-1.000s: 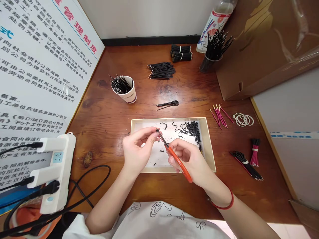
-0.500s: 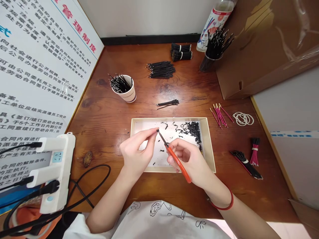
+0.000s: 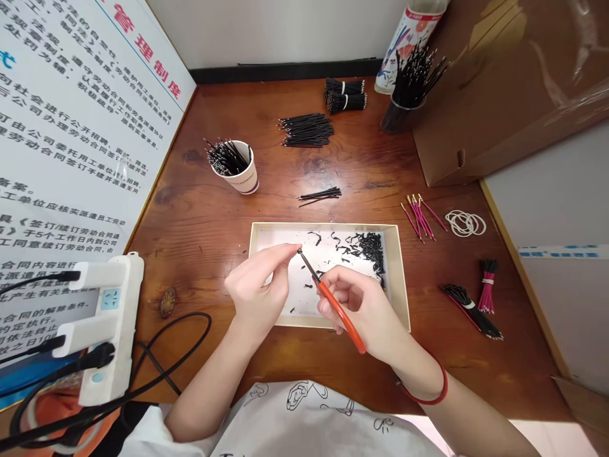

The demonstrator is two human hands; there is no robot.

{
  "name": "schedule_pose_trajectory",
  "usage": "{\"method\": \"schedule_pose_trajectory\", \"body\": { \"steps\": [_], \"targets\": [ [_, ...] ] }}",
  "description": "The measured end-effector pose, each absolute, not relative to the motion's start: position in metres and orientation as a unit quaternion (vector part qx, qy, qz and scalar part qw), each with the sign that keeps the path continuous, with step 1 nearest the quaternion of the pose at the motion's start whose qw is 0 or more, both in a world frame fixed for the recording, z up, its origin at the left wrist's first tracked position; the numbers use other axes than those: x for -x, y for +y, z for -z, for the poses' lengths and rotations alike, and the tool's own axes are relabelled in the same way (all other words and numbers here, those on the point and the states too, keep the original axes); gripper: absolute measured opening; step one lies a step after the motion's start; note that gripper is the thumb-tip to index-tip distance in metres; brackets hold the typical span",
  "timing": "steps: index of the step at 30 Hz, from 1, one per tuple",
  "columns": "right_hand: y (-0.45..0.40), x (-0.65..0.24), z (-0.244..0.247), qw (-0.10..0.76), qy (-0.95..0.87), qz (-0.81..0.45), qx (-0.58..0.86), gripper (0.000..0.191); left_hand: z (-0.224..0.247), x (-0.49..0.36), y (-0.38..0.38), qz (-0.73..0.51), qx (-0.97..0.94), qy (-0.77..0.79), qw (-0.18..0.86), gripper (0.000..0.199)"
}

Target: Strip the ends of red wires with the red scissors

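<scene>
My left hand (image 3: 261, 282) is closed in a pinch over the left part of a shallow cream box (image 3: 403, 279). A small dark piece shows at its fingertips, too small to name. In my right hand (image 3: 354, 295) is a red-handled tool (image 3: 341, 316), its dark tip touching the piece at the left fingertips. Black scraps (image 3: 371, 251) are heaped in the box's upper right, with a few strewn over its white bottom. Just beyond the box lies a small group of black wires (image 3: 320, 195).
Farther back are a paper cup (image 3: 245, 179) of black wires, a wire pile (image 3: 307, 130) and banded bundles (image 3: 346, 101). On the right lie pink wires (image 3: 419, 219), rubber bands (image 3: 465, 223) and two bundles (image 3: 486, 289). A power strip (image 3: 111, 317) stands left.
My left hand has shifted slightly left, its fingertips still at the tool's tip. The whole view has moved a little. Both hands keep their hold.
</scene>
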State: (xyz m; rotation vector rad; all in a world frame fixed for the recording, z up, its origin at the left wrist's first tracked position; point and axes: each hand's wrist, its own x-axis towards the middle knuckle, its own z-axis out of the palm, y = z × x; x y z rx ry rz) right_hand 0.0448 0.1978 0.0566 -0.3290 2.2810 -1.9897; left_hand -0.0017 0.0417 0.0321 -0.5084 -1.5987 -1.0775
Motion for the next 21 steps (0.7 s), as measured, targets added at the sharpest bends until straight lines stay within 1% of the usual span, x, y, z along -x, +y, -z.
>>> {"method": "schedule_pose_trajectory", "body": {
  "steps": [10, 15, 17, 19, 21],
  "targets": [
    [0.198, -0.048, -0.065, 0.035, 0.767, 0.633, 0.105, 0.032, -0.032, 0.001, 0.041, 0.471, 0.23, -0.659, 0.54, 0.031],
    [0.198, -0.049, -0.065, 0.034, 0.769, 0.629, 0.107, 0.034, -0.031, 0.001, 0.042, 0.479, 0.232, -0.661, 0.528, 0.028],
    [0.199, -0.048, -0.064, 0.031, 0.773, 0.623, 0.113, 0.033, -0.03, 0.001, 0.042, 0.508, 0.222, -0.665, 0.5, 0.024],
    [0.202, -0.047, -0.065, 0.015, 0.789, 0.603, 0.12, 0.031, -0.028, 0.002, 0.043, 0.565, 0.205, -0.666, 0.441, 0.019],
    [0.207, -0.044, -0.066, -0.036, 0.829, 0.544, 0.125, 0.028, -0.028, 0.004, 0.043, 0.625, 0.188, -0.66, 0.373, 0.013]
  ]
}}
